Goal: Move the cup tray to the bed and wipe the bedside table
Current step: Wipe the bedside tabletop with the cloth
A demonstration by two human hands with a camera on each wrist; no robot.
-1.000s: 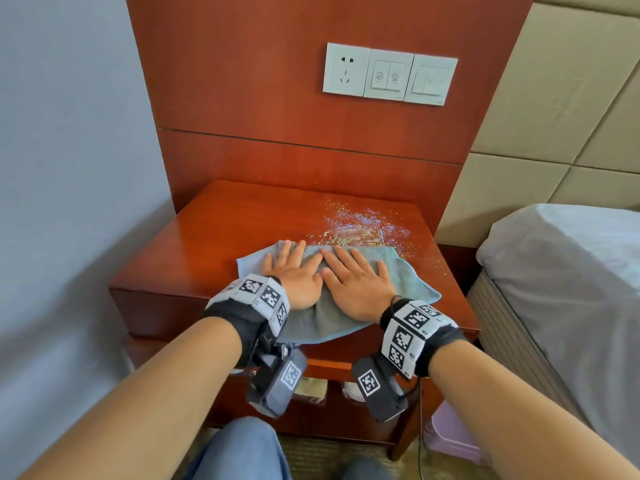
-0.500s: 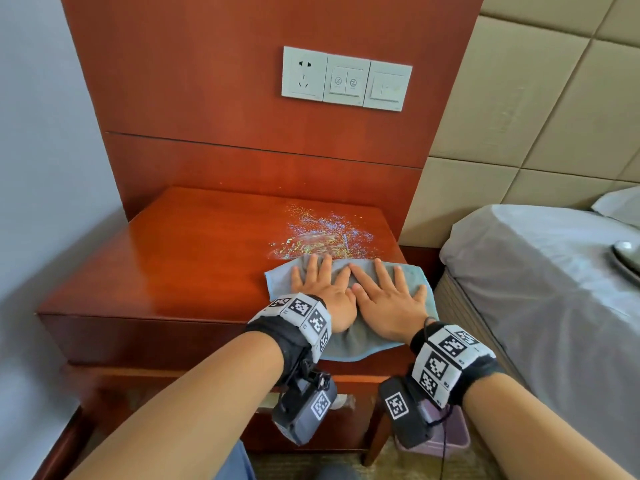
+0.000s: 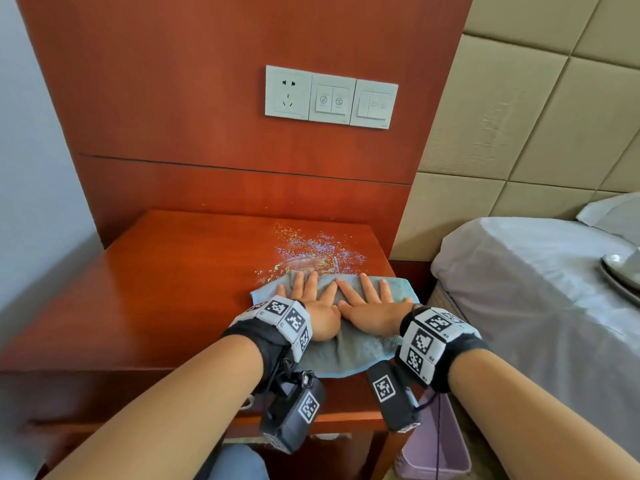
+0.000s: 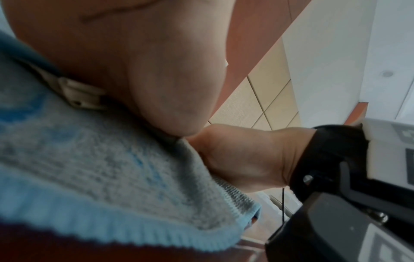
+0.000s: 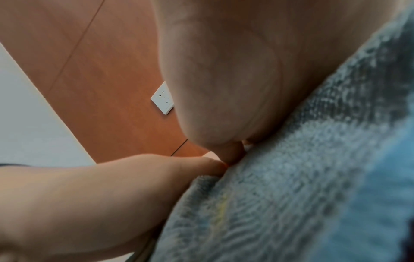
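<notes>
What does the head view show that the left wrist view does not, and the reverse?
Only the head view shows the glitter scattered on the bedside table, the bed, a metal tray edge on it, and the fingers spread flat. Only the left wrist view shows the cloth's knitted hem close up and the ceiling. Both show the left hand, the right hand and the blue cloth.

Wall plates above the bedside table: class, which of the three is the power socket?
The leftmost wall plate: it has plug holes, while the middle plate and right plate carry switches.
</notes>
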